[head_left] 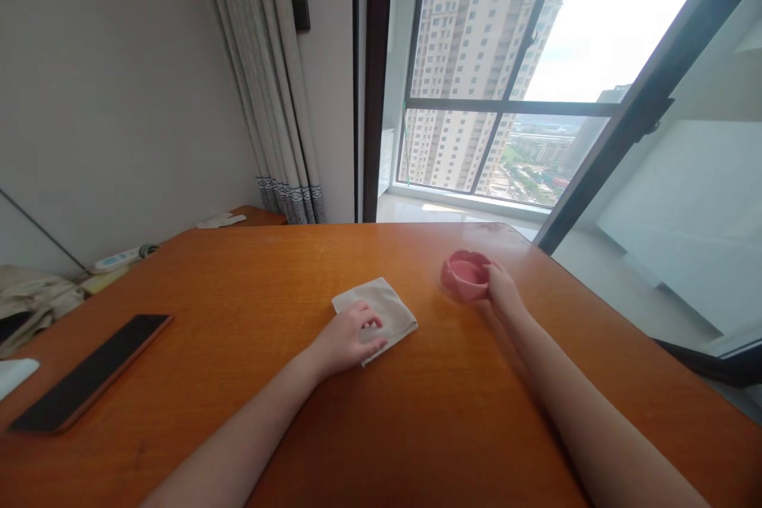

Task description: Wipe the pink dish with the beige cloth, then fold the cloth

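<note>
One pink dish (pixel 458 286) with a wavy rim sits right of centre in the frame, its hollow facing up; whether its base touches the wood cannot be told. The right hand (pixel 503 292) pinches its right side, thumb over the rim and the other fingers mostly hidden behind the wall. To the left of the dish and lower, near the middle of the frame, a folded pale cloth (pixel 393 308) lies flat, apart from the dish. The left hand (pixel 345 340) rests over the cloth's lower left part, fingers loosely bent and a little spread, with the thumb held away from them. Both forearms come in from the bottom edge. Beneath everything is a glossy orange-brown table (pixel 417 429), filling most of the lower half. A flat black slab (pixel 92 373) with a brownish edge lies slantwise at the lower left, and a white object (pixel 17 375) is cut off by the left edge just above it. Higher on that side are crumpled beige fabric (pixel 27 298) and a white power strip (pixel 117 259). A grey curtain (pixel 267 79) hangs at the upper left of centre; at the upper right, a dark-framed window (pixel 506 106) shows a tall building (pixel 458 40).
</note>
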A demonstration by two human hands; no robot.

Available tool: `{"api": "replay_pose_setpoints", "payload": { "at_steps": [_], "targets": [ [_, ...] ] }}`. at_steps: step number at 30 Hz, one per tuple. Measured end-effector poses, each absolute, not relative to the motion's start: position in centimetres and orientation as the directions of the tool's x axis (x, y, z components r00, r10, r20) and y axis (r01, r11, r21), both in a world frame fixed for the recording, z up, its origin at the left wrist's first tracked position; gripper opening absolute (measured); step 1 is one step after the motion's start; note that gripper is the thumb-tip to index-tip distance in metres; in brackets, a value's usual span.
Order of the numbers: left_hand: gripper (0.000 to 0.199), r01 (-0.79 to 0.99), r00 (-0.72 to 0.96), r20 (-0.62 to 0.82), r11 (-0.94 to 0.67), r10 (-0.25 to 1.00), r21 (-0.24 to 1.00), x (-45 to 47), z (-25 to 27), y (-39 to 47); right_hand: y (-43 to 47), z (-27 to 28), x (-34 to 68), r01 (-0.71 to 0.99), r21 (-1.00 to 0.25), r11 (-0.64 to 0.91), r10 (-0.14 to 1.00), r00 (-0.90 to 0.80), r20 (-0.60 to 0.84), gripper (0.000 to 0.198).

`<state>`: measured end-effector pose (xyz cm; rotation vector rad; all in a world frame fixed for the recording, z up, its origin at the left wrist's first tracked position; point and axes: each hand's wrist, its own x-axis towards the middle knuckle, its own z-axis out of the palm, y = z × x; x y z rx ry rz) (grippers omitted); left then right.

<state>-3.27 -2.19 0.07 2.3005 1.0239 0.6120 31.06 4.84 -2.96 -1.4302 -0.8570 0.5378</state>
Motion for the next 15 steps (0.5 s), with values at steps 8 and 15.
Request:
{"api": "replay_pose_setpoints", "payload": {
  "at_steps": [8, 15],
  "targets": [
    [0.04, 0.57, 0.682, 0.107, -0.617, 0.724, 0.543, -3.7, 0.5, -3.0, 5.2, -3.8, 35.4, 0.227, -0.973, 0.051, 0.682, 0.704, 0.2, 0.032],
    [0.023, 0.609, 0.667, 0.111, -0.626, 0.736, 0.487, -3.2, 0.5, -2.6, 5.2, -4.1, 35.4, 0.271, -0.963, 0.014, 0.659, 0.722, 0.213, 0.034]
  ]
}}
